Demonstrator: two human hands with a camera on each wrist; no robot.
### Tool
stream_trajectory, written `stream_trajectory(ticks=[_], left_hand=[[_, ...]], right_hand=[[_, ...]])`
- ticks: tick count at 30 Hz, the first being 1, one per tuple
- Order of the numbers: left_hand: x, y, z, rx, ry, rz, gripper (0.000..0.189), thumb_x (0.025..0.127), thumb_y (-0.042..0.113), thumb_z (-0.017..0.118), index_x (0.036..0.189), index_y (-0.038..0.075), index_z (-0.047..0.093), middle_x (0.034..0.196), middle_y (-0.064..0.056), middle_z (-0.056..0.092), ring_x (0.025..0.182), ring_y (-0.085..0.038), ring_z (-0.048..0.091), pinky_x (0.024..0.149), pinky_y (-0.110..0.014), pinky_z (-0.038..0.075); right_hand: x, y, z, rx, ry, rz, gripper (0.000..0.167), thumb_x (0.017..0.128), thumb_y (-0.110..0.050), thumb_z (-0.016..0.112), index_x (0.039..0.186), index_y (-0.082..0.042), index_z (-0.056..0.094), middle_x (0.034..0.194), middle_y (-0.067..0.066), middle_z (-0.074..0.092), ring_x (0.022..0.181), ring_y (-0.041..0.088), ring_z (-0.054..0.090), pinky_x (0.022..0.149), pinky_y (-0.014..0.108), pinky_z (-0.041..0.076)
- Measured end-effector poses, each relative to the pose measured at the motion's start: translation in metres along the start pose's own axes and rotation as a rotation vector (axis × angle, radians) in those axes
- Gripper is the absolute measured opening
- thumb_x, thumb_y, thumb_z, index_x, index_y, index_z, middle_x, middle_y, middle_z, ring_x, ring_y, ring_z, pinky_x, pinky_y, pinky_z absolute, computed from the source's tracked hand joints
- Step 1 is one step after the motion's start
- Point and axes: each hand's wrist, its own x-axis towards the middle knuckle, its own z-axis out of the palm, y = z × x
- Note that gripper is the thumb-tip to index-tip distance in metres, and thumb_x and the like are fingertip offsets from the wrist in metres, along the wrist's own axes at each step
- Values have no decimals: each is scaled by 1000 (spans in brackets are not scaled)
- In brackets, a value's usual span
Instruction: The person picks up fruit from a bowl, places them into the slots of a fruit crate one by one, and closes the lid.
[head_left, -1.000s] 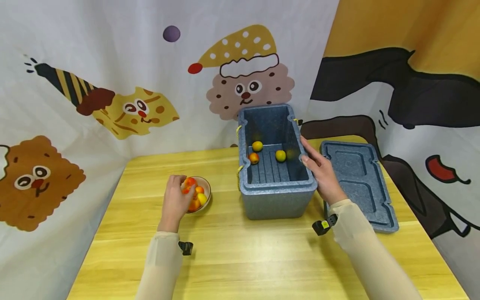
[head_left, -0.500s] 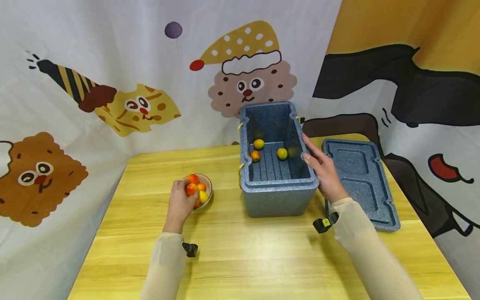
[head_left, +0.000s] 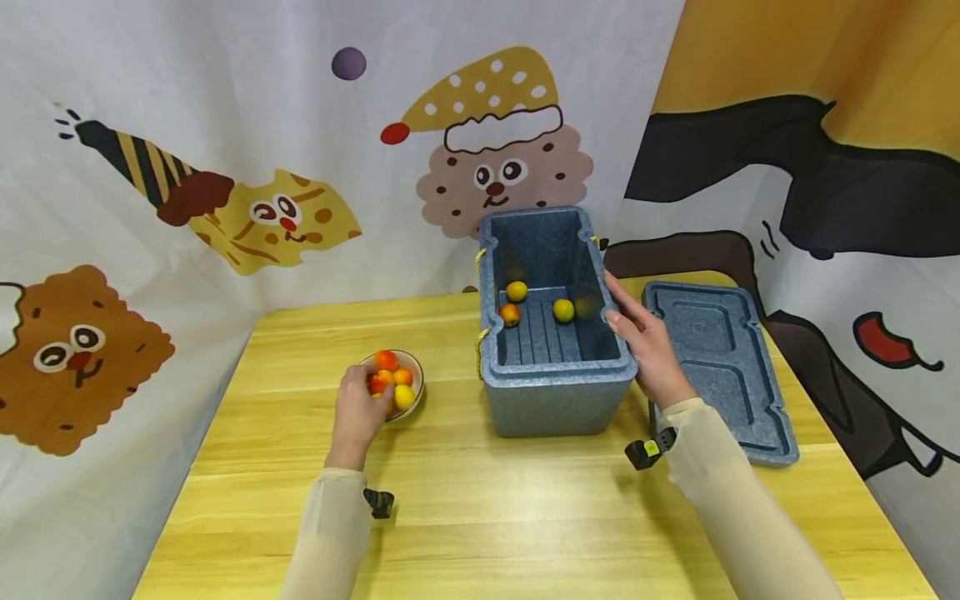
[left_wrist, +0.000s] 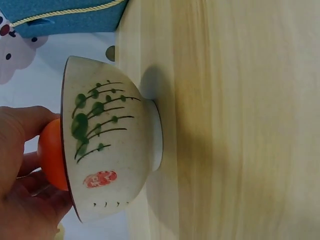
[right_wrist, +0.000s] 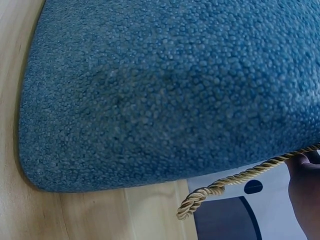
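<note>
A bowl point(head_left: 421, 392) of several red, orange and yellow fruits stands on the table's left half; its outside bears a painted green sprig in the left wrist view. My left hand point(head_left: 358, 412) reaches over its left rim, thumb and fingers around a red-orange fruit point(head_left: 380, 382). An orange fruit point(left_wrist: 50, 152) shows at the rim beside the fingers. On the right stands an uncovered speckled blue-grey box point(head_left: 551, 408) with three small fruits inside, including a yellow-green one point(head_left: 563, 311). My right hand point(head_left: 656, 354) rests against its right wall, fairly straight fingers outside, thumb at the rim.
The box's matching lid point(head_left: 720, 375) lies flat to the right, partly behind my right forearm. Yellow rope handles point(head_left: 482, 350) hang at the box's sides. A curtain point(head_left: 300, 83) with cartoon prints hangs behind the wooden table point(head_left: 487, 517).
Over the last second my left hand has moved slightly right and settled lower among the fruits in the bowl. My right hand stays at the box; the view has shifted slightly.
</note>
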Motion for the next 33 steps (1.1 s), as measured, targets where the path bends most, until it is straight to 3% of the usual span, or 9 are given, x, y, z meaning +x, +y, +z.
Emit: stream_trajectory(ticks=[12, 19, 25, 33], left_hand=[[-12, -6, 7, -27, 78, 64, 40, 86, 5, 73, 120, -12, 57, 113, -22, 52, 104, -38, 56, 90, -47, 50], [-9, -12, 7, -112, 152, 161, 36, 84, -1, 76, 115, -11, 60, 109, -20, 52, 98, -35, 60, 84, -44, 55], [-8, -13, 5, -160, 164, 212, 33, 83, -4, 76, 111, -12, 61, 109, -20, 52, 99, -35, 60, 84, -44, 55], [-9, -15, 7, -145, 169, 227, 32, 82, -4, 76, 110, -11, 62, 109, -19, 53, 98, -34, 61, 84, -43, 55]], right_hand=[[-10, -1, -3, -55, 15, 72, 52, 105, -26, 51, 154, -26, 35, 159, -6, 28, 144, 17, 23, 100, 16, 39], [-2, 2, -2, -64, 2, 22, 50, 105, -25, 50, 153, -25, 36, 158, -5, 29, 145, 16, 21, 105, 17, 33], [0, 2, 0, -54, -3, 5, 50, 105, -22, 50, 153, -22, 36, 158, -4, 29, 145, 16, 21, 105, 17, 33], [-1, 0, 0, -63, 2, 10, 50, 105, -22, 49, 153, -23, 36, 158, -5, 28, 145, 15, 20, 107, 20, 31]])
